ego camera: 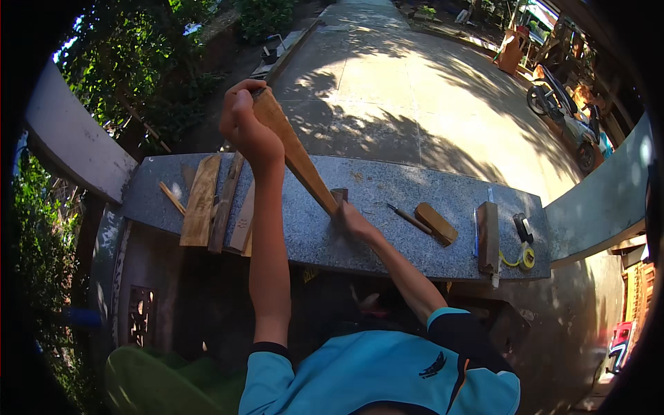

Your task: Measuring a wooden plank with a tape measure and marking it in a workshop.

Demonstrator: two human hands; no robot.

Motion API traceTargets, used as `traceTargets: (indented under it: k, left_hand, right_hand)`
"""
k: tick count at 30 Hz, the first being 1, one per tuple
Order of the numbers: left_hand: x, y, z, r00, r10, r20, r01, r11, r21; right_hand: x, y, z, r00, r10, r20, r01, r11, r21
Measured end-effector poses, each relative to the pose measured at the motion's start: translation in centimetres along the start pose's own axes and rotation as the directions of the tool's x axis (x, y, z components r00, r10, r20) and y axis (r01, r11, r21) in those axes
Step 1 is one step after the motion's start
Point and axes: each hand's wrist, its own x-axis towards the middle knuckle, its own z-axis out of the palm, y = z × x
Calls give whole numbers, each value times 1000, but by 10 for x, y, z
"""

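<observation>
My left hand (254,124) is raised over the stone slab and grips the upper end of a long wooden board (298,150). The board slants down to the right, towards the slab. At its lower end my right hand (355,220), slightly blurred, holds a curled brown sheet (340,195), perhaps sandpaper, against the wood. My fingers hide the board's lower tip. To the right of that hand lie a thin tool with a dark tip (411,218) and a small wooden block (436,224).
The speckled stone slab (311,249) also bears a pale board (201,199), a narrow dark strip (226,207), a wooden stick (172,198), a brown wood block (487,236), a black-and-white object (523,228) and a yellow tape measure (527,256). A motorbike (563,111) stands beyond.
</observation>
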Motion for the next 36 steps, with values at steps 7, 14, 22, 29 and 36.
traceTargets:
  k: [7, 14, 22, 29, 36]
  left_hand:
    - [-5, -10, 16, 942, 333, 54, -334, 899, 285]
    - [9, 5, -4, 992, 61, -111, -46, 990, 132]
    - [8, -7, -19, 942, 326, -84, -289, 910, 298]
    - [4, -28, -21, 979, -19, 203, 73, 961, -265]
    - [-32, 2, 17, 905, 175, 387, -64, 957, -284]
  right_hand:
    - [30, -35, -14, 893, -431, -128, 396, 889, -231]
    - [-1, -47, 12, 976, -196, -89, 167, 950, -264]
    - [45, 8, 4, 961, -249, -124, 246, 969, -34]
    - [26, 55, -51, 725, -646, -238, 346, 640, -686]
    - [-22, -66, -38, 652, -509, -562, 656, 751, 82]
